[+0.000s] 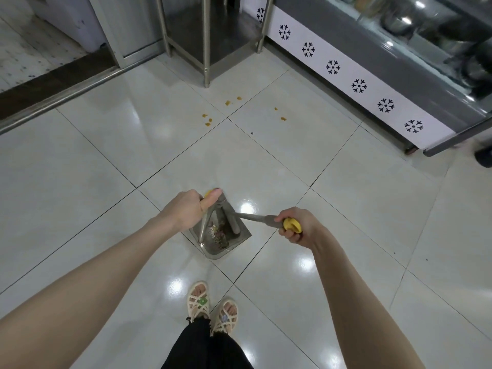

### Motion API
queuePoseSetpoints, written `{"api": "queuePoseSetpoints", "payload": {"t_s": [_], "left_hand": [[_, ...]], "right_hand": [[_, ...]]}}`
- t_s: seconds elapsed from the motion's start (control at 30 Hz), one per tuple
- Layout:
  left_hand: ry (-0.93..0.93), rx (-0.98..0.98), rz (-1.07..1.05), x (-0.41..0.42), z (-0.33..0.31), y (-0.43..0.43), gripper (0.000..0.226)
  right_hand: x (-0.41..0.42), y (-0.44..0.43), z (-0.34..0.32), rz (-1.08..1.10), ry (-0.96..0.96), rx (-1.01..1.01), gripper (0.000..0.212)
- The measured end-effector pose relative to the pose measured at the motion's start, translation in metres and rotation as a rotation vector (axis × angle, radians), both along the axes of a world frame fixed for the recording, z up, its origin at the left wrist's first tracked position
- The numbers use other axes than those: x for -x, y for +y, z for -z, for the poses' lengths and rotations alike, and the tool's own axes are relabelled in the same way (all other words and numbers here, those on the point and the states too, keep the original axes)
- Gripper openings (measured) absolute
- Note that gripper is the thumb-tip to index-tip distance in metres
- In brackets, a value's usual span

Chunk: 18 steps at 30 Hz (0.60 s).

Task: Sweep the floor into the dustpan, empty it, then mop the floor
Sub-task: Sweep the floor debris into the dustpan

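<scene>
A glossy white tiled floor (106,169) with dark grout lines filled the frame. One grey display counter (346,49) was located at the upper right; seven black snowflake symbols (359,85) were printed along its white band, the topmost one cut off by a leg of the steel rack (206,49) at upper centre. Seven yellow-orange crumbs (207,124) were scattered on the tiles above centre.

One metal dustpan (213,251) was placed on the floor at centre, well apart from the crumbs. Its upright handle was gripped by the left hand (186,209), fingers curled, thumb laid along the top. One broom (255,217) was held by the right hand (295,227), fingers wrapped round the handle end; its lower end reached into the pan. Two yellow end caps (291,225) were counted, one per handle. Two cream sandals (198,302) were seen at lower centre.
</scene>
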<state>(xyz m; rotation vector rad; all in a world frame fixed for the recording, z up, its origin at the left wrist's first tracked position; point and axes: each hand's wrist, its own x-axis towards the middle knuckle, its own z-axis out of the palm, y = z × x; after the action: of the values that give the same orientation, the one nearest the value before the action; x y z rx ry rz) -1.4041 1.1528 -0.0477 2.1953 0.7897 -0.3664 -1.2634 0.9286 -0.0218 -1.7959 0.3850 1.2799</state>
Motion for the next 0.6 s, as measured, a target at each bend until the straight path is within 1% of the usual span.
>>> {"api": "queuePoseSetpoints", "payload": {"t_s": [0.13,0.27,0.43,0.5,0.6], "left_hand": [[0.002,0.015,-0.014,0.013,0.002,-0.001,0.074],[0.017,0.017,-0.039,0.024,0.0,0.004,0.075],[0.017,0.01,-0.088,0.036,-0.005,0.008,0.071],[0.022,0.006,-0.105,0.04,-0.004,0.008,0.071],[0.027,0.002,-0.135,0.041,-0.003,0.007,0.072]], "right_hand": [[-0.004,0.004,-0.001,-0.071,-0.074,0.016,0.004],[-0.014,0.008,0.003,-0.077,-0.133,0.017,0.007],[-0.016,0.023,0.029,-0.09,-0.179,0.034,0.01],[-0.01,0.03,0.039,-0.091,-0.156,0.046,0.01],[0.004,0.035,0.048,-0.1,-0.031,0.019,0.012]]}}
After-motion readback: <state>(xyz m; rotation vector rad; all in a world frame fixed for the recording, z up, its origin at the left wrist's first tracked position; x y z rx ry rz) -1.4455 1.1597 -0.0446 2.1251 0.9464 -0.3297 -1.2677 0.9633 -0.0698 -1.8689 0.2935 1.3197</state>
